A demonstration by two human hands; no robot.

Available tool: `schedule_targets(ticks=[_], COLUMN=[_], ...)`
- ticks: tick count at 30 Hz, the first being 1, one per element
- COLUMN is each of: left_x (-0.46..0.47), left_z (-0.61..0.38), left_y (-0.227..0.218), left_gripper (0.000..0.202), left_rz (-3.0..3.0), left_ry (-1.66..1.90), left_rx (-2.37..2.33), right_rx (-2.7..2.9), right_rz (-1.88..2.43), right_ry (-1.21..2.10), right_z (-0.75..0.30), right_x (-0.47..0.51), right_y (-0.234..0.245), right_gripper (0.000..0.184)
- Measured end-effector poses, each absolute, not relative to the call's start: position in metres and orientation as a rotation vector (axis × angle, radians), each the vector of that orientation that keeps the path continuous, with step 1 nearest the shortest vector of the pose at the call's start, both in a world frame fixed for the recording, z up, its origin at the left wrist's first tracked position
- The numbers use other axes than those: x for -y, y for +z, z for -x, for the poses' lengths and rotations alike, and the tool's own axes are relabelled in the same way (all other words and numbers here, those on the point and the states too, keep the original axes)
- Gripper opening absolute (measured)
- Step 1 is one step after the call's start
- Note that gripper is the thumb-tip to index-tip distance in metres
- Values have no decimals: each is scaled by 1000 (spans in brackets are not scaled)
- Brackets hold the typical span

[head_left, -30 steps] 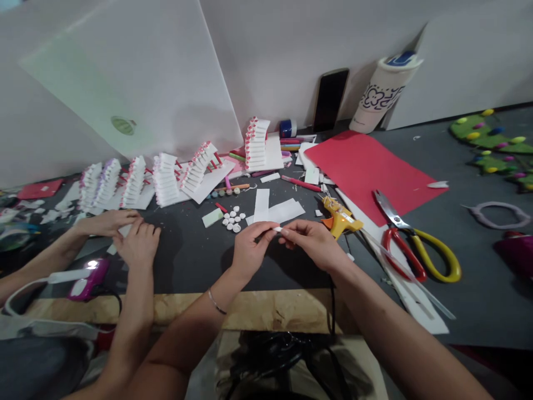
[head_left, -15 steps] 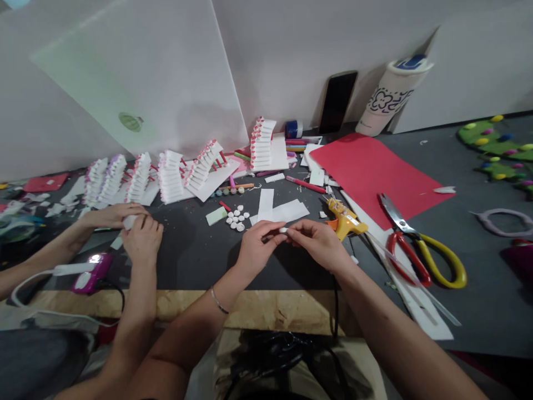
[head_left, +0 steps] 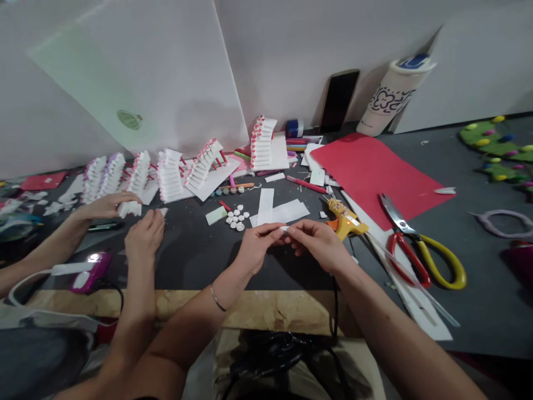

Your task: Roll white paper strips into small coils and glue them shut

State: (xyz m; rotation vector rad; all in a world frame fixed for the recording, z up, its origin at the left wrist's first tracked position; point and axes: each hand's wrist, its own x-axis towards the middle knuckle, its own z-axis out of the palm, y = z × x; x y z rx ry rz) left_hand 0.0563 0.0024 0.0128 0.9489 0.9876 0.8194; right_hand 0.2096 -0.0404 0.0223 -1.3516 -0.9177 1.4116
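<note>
Between the fingertips of both my hands is a small white piece (head_left: 283,228), perhaps paper; its exact kind is too small to make out. My left hand (head_left: 257,247) pinches one side of it, and my right hand (head_left: 314,241) pinches the other. Just behind my left hand lie white paper strips (head_left: 287,213). A cluster of small white rolled paper coils (head_left: 237,218) sits to the left of them. Close behind my right hand rests a yellow glue gun (head_left: 345,218).
Large pliers-like scissors (head_left: 406,228) with red and yellow handles lie at right, near a red sheet (head_left: 370,166). White folded paper pieces with red tips (head_left: 263,145) stand along the wall. At left, a co-worker's hands (head_left: 144,236) handle white pieces beside a purple plug adapter (head_left: 91,272).
My fingers have shifted slightly around the small white piece, which stays in the same place. The co-worker's hands have moved apart, and a white ridged piece now shows in one.
</note>
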Motion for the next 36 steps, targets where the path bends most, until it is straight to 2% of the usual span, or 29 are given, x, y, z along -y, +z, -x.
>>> schedule_targets(ticks=[3,9,13,16,21,24,29,32,36], left_x=[-3,-10,-15,-18,-20,-22,-24,-26,-29], left_z=[-58,-54,-47,-43,-41,-40,-39,-39,-40], left_y=[14,11,2,-7,-15,-15,-16,-17,-20], left_gripper=[29,18,18,17,12,12,10,10,12], left_rz=[-789,-649,-967,-1194,-1322,-1439,-1503,-1511,-1467], left_ry=[774,751,824,900,960,984,1001,985,989], left_rx=[-945,-915,-957,-985,-978,-970,-961,-931,-884], right_rx=[906,967,1090,1200,1292,1411,1557,1473,1270], right_rz=[1353,1366,1478,1527,1525,1698,2300,2534,2575], right_ry=[1379,1265,1024,844,752,560,143,184,197], right_z=[-208,-210,-212,-210,-207,-219,-258,-268,-260], right_x=[40,41,45,45,41,45,73,87,88], right_y=[23,23,22,18,16,25,31,19,6], right_gripper=[42,46,42,32,27,31,36,41,48])
